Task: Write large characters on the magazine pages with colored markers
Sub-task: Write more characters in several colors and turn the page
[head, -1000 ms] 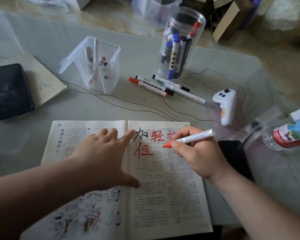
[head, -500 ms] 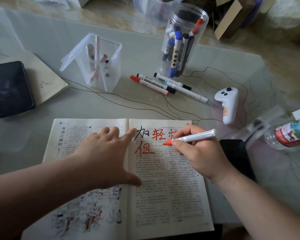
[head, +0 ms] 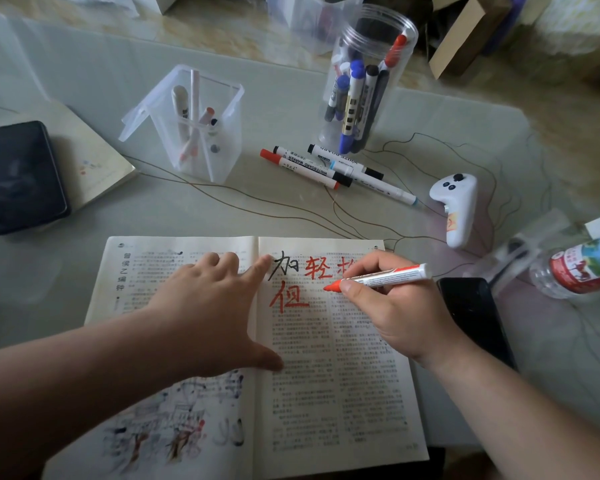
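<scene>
Red marker (head: 385, 278) is sitting pinched in the right hand (head: 400, 311), fingers curling round its barrel. Its tip is pointing left, just beside a red character (head: 288, 300) on the right-hand page; contact with the paper cannot be told. Magazine (head: 343, 393) is lying open at the near edge of the table (head: 84, 216). Left hand (head: 208, 306) is pressing flat, fingers spread wide, across the left page and spine. Loose markers (head: 326, 168) are lying toward the far edge, just beside a clear jar (head: 392, 109) holding more. White controller (head: 456, 209) is resting near the right edge.
</scene>
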Demonstrator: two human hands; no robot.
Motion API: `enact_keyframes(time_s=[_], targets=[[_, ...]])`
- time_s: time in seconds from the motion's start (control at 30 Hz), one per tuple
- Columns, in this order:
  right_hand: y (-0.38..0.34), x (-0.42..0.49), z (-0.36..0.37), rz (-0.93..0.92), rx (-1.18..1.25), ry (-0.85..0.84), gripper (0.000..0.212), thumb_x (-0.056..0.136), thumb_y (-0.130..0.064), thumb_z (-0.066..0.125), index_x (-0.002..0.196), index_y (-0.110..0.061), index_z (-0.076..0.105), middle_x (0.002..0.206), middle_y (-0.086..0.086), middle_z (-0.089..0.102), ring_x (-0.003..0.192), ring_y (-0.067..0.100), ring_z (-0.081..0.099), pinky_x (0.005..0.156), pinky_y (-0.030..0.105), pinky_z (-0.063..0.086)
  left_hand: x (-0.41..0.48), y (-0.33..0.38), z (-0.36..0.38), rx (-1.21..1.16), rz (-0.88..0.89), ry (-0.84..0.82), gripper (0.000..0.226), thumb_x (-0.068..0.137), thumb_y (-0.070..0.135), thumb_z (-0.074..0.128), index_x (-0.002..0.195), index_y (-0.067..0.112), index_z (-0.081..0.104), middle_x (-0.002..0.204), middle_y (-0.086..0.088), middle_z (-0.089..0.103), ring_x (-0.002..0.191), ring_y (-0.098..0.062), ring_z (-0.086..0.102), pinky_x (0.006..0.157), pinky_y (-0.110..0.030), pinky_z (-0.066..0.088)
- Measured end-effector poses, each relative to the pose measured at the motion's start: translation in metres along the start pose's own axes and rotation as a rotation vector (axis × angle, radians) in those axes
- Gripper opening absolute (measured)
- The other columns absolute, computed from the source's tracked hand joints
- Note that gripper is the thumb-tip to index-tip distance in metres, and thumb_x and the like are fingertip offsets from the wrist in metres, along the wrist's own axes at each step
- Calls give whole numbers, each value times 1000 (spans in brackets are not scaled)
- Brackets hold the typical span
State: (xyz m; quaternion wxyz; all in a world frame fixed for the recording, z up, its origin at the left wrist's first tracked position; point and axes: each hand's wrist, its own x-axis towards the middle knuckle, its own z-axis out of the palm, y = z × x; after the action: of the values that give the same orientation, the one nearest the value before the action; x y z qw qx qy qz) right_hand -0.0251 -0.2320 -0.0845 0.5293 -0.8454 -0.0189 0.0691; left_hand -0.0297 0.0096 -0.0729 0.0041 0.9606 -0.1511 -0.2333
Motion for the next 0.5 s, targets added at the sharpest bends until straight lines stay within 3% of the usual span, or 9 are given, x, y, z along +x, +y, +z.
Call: enact_keyframes(time_s=[0.17,0.33,0.5], targets=[[0,-1,-1,10,-22,2,12,78,-27,75,81,-17,69,77,-3,72,72,16,68,65,27,54,1,0,0,8,-2,6,140,50,103,46,157,33,-10,144,2,39,135,-21,36,113,-36,35],[-2,-1,-2,38,-41,-9,11,84,-11,79,81,-15,69,77,-3,72,71,15,67,65,28,54,1,0,0,9,-2,2,140,50,103,46,157,33,-10,145,1,39,135,-21,36,114,-37,36],[-6,-2,-1,40,-42,-18,13,83,-8,79,78,-15,69,73,-4,71,63,6,62,59,18,49,0,1,0,3,-4,-4,140,50,103,47,157,33,-10,145,1,39,136,-21,36,114,-37,35]])
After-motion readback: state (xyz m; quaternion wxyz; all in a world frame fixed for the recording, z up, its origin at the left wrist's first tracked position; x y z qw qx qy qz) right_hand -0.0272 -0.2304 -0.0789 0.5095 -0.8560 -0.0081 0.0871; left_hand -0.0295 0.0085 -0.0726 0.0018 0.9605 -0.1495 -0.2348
